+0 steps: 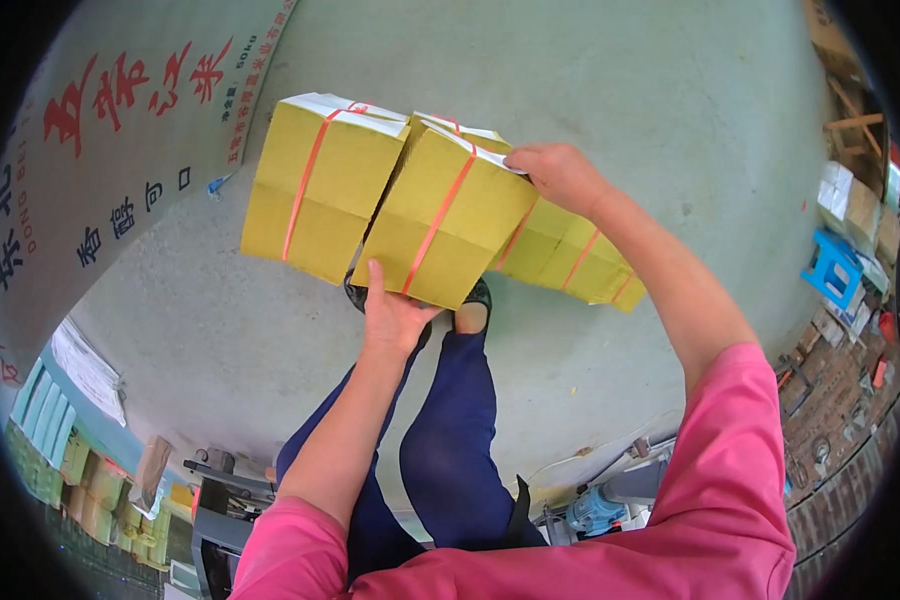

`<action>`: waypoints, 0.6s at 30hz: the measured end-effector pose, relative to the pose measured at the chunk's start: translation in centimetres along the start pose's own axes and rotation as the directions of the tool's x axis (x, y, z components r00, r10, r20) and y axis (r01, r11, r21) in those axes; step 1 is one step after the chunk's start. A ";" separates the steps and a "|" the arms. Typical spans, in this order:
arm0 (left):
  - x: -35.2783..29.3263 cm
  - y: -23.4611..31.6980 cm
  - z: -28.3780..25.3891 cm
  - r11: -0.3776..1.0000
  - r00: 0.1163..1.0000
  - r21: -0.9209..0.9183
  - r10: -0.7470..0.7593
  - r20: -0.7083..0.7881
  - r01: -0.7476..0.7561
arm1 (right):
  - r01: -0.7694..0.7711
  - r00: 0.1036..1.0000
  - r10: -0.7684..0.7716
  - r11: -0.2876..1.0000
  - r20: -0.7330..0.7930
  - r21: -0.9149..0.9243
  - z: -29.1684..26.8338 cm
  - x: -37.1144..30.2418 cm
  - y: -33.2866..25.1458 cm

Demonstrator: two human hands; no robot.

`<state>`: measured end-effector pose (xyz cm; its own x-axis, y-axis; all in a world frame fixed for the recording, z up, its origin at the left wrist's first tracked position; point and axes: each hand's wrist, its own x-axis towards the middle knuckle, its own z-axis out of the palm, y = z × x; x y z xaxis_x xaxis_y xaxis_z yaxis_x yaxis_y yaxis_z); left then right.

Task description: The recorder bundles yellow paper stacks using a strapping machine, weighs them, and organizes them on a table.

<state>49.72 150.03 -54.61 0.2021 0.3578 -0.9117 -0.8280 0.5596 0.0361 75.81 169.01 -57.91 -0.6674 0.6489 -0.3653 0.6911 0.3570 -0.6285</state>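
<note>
A thick bundle of yellow paper (460,220), bound by a pink strap, is held between my two hands. My left hand (395,318) grips its lower near edge, the thumb flat on the yellow face and the other fingers mostly hidden beneath. At the upper right corner, my right hand (562,172) is closed on the white top edge. Close against its left side stands a similar yellow bundle (320,195) with its own pink strap. Behind it on the right, several more strapped yellow bundles (570,250) sit in a row on the floor, partly covered by my right hand.
A large grey printed sack (140,130) fills the upper left. Grey concrete floor (670,120) spreads around the bundles. At the right are a blue plastic stool (832,268) and clutter; a blue motor (598,510) sits at the lower edge. My feet are just behind the held bundle.
</note>
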 end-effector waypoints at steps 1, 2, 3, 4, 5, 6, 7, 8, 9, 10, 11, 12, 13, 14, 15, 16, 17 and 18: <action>0.0 0.0 0.1 1.000 1.000 -0.002 -0.004 -0.009 0.004 | -0.003 1.000 0.003 1.000 0.006 0.015 0.0 -0.2 0.0; 0.0 -0.1 0.0 1.000 1.000 -0.002 -0.003 -0.011 0.003 | -0.006 1.000 0.006 1.000 0.013 0.030 -0.1 -0.3 0.1; 0.1 -0.2 -0.2 1.000 1.000 -0.007 -0.003 -0.006 0.003 | -0.005 1.000 0.004 0.999 0.013 0.032 -0.1 -0.5 0.1; 0.2 -0.3 -0.1 1.000 1.000 -0.013 -0.004 0.000 0.004 | 0.007 1.000 -0.007 1.000 -0.011 0.016 0.0 -0.8 0.4; 0.2 -0.3 -0.1 1.000 1.000 -0.013 -0.003 -0.001 0.003 | 0.019 0.999 -0.019 1.000 -0.034 -0.001 0.1 -1.1 0.6; 0.2 -0.3 -0.1 1.000 1.000 -0.011 0.000 0.000 0.000 | 0.020 0.999 -0.020 1.000 -0.033 -0.001 0.2 -1.3 0.8; 0.2 -0.3 -0.1 1.000 1.000 -0.007 0.002 0.000 -0.002 | 0.029 0.998 -0.029 1.000 -0.054 -0.001 0.4 -1.4 0.9; 0.2 -0.3 0.0 1.000 1.000 -0.008 0.003 -0.001 -0.003 | 0.038 0.997 -0.038 0.999 -0.075 -0.001 0.5 -1.6 1.0; 0.2 -0.3 0.0 1.000 1.000 -0.003 0.008 0.010 -0.008 | 0.038 0.997 -0.038 0.999 -0.073 -0.001 0.5 -1.7 1.2; 0.1 -0.2 0.0 1.000 1.000 0.004 0.013 0.019 -0.014 | 0.029 0.997 -0.029 1.000 -0.070 -0.005 0.5 -1.8 1.1; 0.2 -0.3 0.0 1.000 1.000 0.003 0.014 0.017 -0.014 | 0.019 0.998 -0.019 1.000 -0.067 -0.010 0.5 -1.9 1.1; 0.2 -0.4 0.0 1.000 1.000 -0.006 0.008 0.012 -0.008 | 0.020 0.998 -0.020 1.000 -0.065 -0.008 0.4 -2.0 1.0; 0.2 -0.3 -0.1 1.000 1.000 -0.013 0.007 0.005 -0.007 | -0.026 1.000 0.026 1.000 -0.001 0.015 0.2 -1.7 0.6; 0.3 -0.2 -0.3 1.000 1.000 -0.012 0.013 -0.001 -0.013 | -0.073 0.995 0.071 0.997 0.065 0.034 -0.1 -1.4 0.2; 0.3 -0.1 -0.5 1.000 1.000 -0.006 0.002 0.020 -0.002 | -0.065 0.996 0.063 0.997 0.065 0.039 -0.5 -1.4 -0.2; 0.2 0.1 -0.8 1.000 0.999 0.001 -0.003 0.038 0.003 | -0.156 0.986 0.145 0.978 0.087 0.137 -1.2 -1.5 -0.9; 0.3 0.2 -0.8 1.000 0.999 -0.001 0.008 0.032 -0.008 | -0.247 0.967 0.225 0.942 0.118 0.227 -1.8 -1.5 -1.1; 0.4 0.3 -0.7 1.000 1.000 0.023 0.015 0.014 -0.016 | -0.235 0.970 0.213 0.944 0.119 0.232 -2.5 -1.4 -0.8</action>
<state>49.19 149.75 -55.23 0.1964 0.3765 -0.9054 -0.8185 0.5713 0.0600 76.84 169.45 -55.18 -0.5333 0.6253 -0.5697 0.7452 0.0285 -0.6663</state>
